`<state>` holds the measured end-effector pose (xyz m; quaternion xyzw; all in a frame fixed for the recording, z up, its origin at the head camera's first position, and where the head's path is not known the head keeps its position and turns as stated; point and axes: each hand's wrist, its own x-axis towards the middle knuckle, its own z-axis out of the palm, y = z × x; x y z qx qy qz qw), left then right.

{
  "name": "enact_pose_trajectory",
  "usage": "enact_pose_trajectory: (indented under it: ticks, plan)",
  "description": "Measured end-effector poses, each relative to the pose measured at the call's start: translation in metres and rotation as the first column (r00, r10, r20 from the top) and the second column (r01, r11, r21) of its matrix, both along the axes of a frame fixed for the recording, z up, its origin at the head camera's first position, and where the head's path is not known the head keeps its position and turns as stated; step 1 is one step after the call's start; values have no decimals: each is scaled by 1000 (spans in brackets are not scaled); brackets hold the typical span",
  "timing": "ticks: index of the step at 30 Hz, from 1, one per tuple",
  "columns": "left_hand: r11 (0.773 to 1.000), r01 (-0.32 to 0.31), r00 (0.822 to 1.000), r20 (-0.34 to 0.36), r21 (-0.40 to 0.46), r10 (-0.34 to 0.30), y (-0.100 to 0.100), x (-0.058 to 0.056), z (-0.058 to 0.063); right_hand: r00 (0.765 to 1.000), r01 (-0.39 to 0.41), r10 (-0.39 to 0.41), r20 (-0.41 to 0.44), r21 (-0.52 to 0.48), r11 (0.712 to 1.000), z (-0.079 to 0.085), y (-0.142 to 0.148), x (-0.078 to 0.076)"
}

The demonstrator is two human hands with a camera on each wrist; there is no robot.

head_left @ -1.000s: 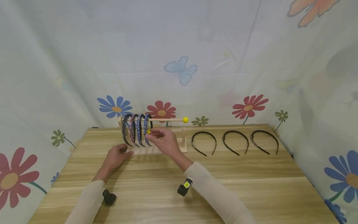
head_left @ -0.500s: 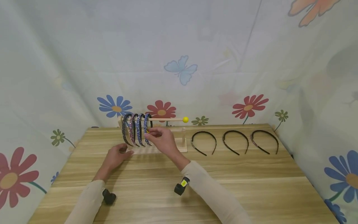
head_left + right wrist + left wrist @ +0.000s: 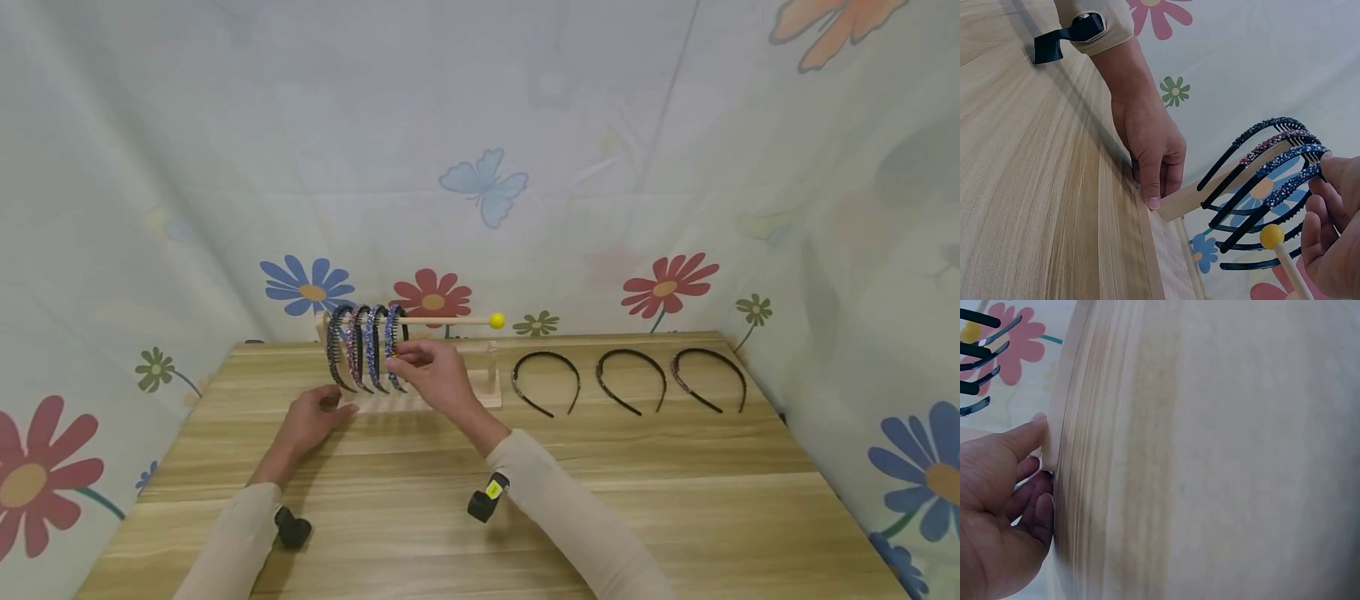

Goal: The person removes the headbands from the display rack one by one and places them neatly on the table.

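Note:
A wooden stand [image 3: 489, 401] carries a horizontal rod tipped with a yellow ball [image 3: 497, 320]. Several beaded headbands hang on the rod: a dark one [image 3: 333, 346], a pink one [image 3: 351, 342] and two blue ones. My right hand [image 3: 437, 375] pinches the rightmost blue headband [image 3: 1289, 189] at its front side, thumb and forefinger together in the right wrist view. My left hand [image 3: 309, 421] grips the left end of the stand's base [image 3: 1163, 250], thumb on top. In the left wrist view, the fingers [image 3: 1040, 519] bend against the base's edge.
Three black headbands lie in a row on the table right of the stand: the left one [image 3: 577, 379], the middle one [image 3: 663, 377] and the right one [image 3: 742, 379]. A flower-printed cloth [image 3: 570, 242] hangs behind the wooden table [image 3: 390, 517].
My right hand has shifted slightly left and its wrist a little down-left, staying at the rightmost blue headband. The left hand and the stand have kept their places.

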<state>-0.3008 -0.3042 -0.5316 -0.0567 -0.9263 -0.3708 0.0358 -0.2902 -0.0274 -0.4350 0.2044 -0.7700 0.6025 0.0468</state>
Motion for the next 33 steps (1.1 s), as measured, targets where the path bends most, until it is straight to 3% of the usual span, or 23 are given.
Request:
enact_pose_trajectory:
  ticks: [33]
  plan:
    - [1000,-8,1000,23,-20,8,3,1,2,995,18,-19,-98,-9,1000,12,24,-6]
